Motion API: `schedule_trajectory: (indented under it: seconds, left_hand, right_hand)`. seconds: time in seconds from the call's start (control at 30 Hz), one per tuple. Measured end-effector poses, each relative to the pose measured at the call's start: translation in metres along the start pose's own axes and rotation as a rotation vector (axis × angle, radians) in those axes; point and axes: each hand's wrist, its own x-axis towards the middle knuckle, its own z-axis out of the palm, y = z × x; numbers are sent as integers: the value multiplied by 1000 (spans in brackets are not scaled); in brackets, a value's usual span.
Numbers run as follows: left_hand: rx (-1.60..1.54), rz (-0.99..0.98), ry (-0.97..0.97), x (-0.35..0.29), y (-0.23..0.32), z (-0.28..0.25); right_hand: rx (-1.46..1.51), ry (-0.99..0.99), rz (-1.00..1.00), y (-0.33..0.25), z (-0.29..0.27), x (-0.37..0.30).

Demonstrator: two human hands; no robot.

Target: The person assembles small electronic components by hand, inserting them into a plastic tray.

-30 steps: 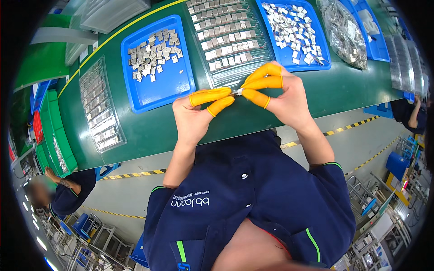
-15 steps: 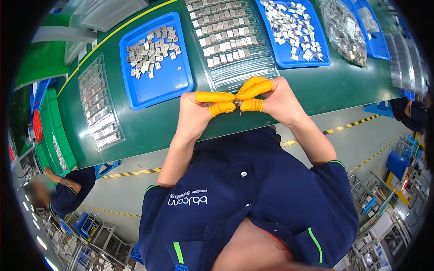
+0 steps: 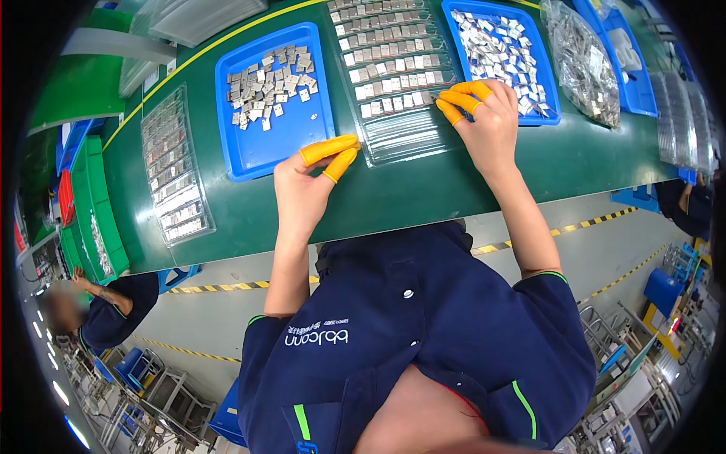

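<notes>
My left hand (image 3: 306,178), in yellow finger cots, pinches at the lower left edge of a clear ribbed tray (image 3: 404,144). What lies between its fingertips is too small to make out. My right hand (image 3: 488,125), also in yellow finger cots, is at the tray's right edge. Its thumb and finger are close together at the right end of the nearest filled row, and their tips hide whatever is between them. Rows of silver and white USB connectors (image 3: 397,83) fill the far part of the tray; the near grooves hold none.
Left of the tray stands a blue bin (image 3: 283,147) of loose metal connectors; right of it, another blue bin (image 3: 548,106) of white-ended pieces. Beyond lies a clear bag (image 3: 582,68) of parts. A second filled tray (image 3: 178,166) lies left. A co-worker (image 3: 113,310) sits at far left.
My hands were together over the table's near edge, around a small piece. They have parted: the right moved up and right to the tray, the left slightly left and up.
</notes>
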Motion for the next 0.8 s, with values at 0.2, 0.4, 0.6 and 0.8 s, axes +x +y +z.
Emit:
schedule_trajectory:
  seconds: [0.2, 0.4, 0.6, 0.8]
  left_hand:
    - [76, 68, 193, -4, -11, -20]
    - [86, 110, 432, 28, -11, -87]
    - [909, 92, 425, 43, -12, -95]
    - [1098, 121, 418, 46, -18, -83]
  right_hand:
    - [-63, -26, -71, 3, 8, -1]
    - [-234, -29, 184, 51, -22, 0]
    - [-203, -323, 568, 65, -31, -6]
    - [-16, -184, 567, 62, -26, -5]
